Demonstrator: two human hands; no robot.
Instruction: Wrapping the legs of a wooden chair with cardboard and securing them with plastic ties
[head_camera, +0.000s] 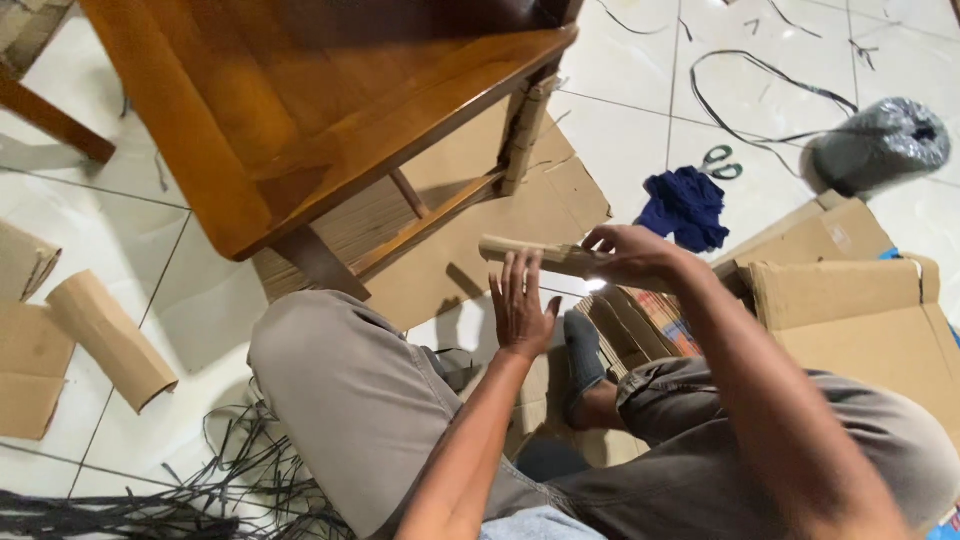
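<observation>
My right hand (628, 256) grips a folded strip of brown cardboard (530, 254) that sticks out to the left, level with the floor. My left hand (520, 305) is raised just below the strip, palm flat and fingers spread, its fingertips near the strip's underside; I cannot tell whether they touch it. Both hands hover above my bent knees in grey trousers (350, 390). A wooden table (290, 110) stands in front of me, one leg wrapped in cardboard (525, 130).
Flat cardboard sheets (860, 300) lie at the right, curled cardboard pieces (105, 335) at the left. Scissors (720, 162), a blue cloth (688, 208), a roll of black strapping (880, 145) and loose black straps (200, 480) lie on the white tiled floor.
</observation>
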